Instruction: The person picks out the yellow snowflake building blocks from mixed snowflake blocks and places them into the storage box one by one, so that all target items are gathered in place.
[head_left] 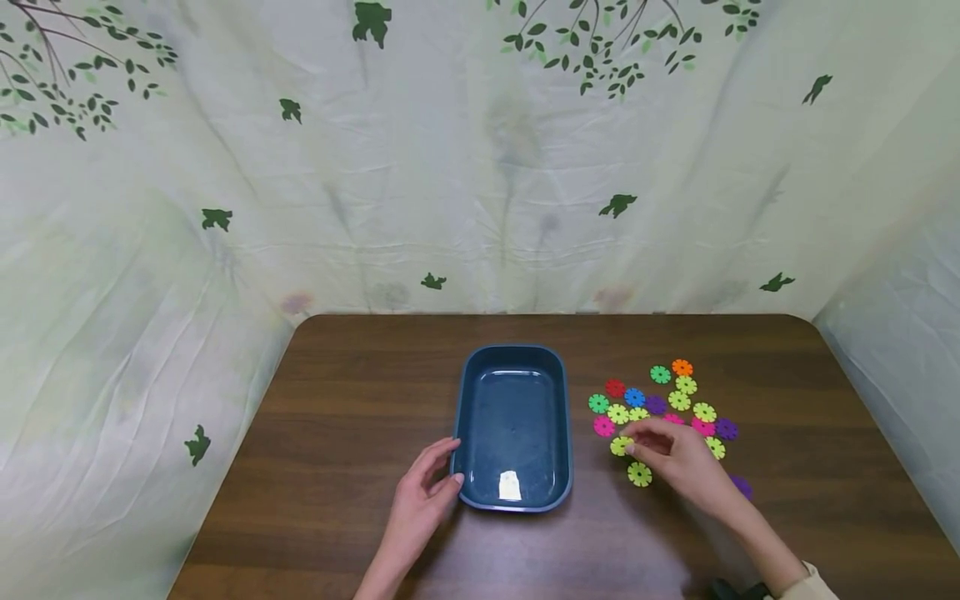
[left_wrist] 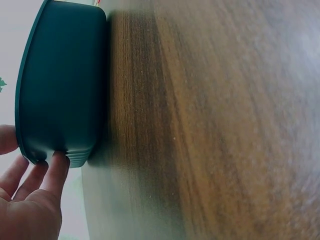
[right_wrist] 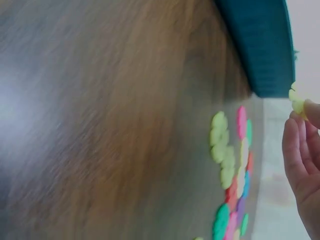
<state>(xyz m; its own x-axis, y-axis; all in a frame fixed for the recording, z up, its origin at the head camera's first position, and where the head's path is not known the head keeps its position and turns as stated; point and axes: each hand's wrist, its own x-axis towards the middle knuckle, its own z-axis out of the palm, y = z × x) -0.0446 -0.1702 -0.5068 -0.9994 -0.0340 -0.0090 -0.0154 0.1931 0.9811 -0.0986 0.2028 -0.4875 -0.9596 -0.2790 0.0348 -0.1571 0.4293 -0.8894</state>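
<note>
Right grip [head_left: 678, 460]: pinched on yellow disc [right_wrist: 295, 100], above tabletop [head_left: 352, 400] | left grip [head_left: 426, 492]: holding tray [head_left: 513, 433] by its side | loose discs [head_left: 640, 475]: between tray and tabletop's right edge | handling: pinch lightly, clear of neighbouring discs; steady tray without tipping

Support was a brown wood-grain table [head_left: 360, 383], far corners rounded. A blue rectangular tray [head_left: 517, 442] stood upright on it, near the middle. To its right lay loosely clustered flower-shaped discs [head_left: 634, 397]: yellow-green, green, red, blue, pink, purple; one orange disc [head_left: 682, 367] lay farthest back.
</note>
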